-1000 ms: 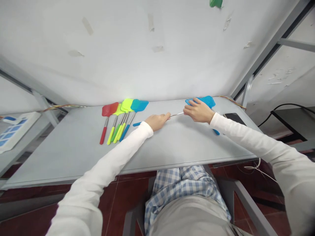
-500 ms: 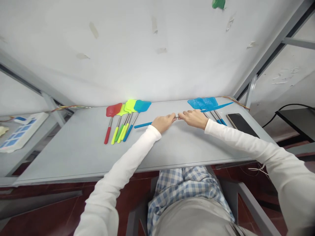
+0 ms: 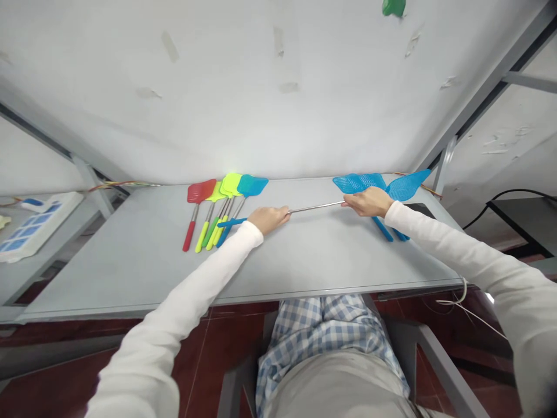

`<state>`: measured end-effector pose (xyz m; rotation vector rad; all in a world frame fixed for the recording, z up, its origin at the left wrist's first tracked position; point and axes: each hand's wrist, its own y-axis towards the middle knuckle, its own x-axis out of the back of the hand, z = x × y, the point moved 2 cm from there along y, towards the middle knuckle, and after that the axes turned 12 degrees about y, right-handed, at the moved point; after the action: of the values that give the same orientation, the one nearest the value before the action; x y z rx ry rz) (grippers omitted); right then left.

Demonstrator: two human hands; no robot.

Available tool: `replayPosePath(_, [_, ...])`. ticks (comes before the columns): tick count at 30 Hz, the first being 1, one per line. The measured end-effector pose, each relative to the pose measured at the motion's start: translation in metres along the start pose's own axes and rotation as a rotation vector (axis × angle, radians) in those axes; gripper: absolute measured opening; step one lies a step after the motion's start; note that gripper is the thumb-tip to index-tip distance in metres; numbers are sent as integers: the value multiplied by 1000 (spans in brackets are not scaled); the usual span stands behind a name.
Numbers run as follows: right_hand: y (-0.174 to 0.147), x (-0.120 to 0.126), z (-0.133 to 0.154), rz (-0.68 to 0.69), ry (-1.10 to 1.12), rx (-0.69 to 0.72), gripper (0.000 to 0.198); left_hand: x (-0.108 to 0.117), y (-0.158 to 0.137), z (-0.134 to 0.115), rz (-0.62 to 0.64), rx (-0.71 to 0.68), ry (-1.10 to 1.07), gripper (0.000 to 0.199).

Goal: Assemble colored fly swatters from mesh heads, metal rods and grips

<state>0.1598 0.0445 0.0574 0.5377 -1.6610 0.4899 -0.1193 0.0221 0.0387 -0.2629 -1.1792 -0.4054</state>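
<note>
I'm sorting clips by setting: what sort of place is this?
Probably a simple indoor workspace: a gray table against a white wall, with rows of fly swatters laid out.

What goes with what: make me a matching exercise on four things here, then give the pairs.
1. left hand
2. right hand
3. red swatter
4. green patch

A. high on the wall
B. gripping the held swatter, nearer its blue head
C. lying on the table
D. gripping the held swatter, nearer its blue handle

Pairs: 1-D; 2-B; 3-C; 4-A
</note>
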Motion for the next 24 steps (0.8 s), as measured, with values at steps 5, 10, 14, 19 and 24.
replayPosePath(5, [-6,-2,-12,-12,16,-21,43,-9,-16,21,-8,19,44,33])
replayPosePath(10, [-5,-7,-14,5,52,-33,45,-14,-19,20,19,25,27,33])
replayPosePath(14, [-7,-7,-18,32,21,-12,49,-7,-24,17,43,19,-134,33])
replayPosePath(19, [-18,-3,-37,-3,42,11,49,3,-45,30,182,-51,-318,33])
replayPosePath(24, [-24,-5,-58,-116,24,89,45,-22,-60,56,201,-18,-224,39])
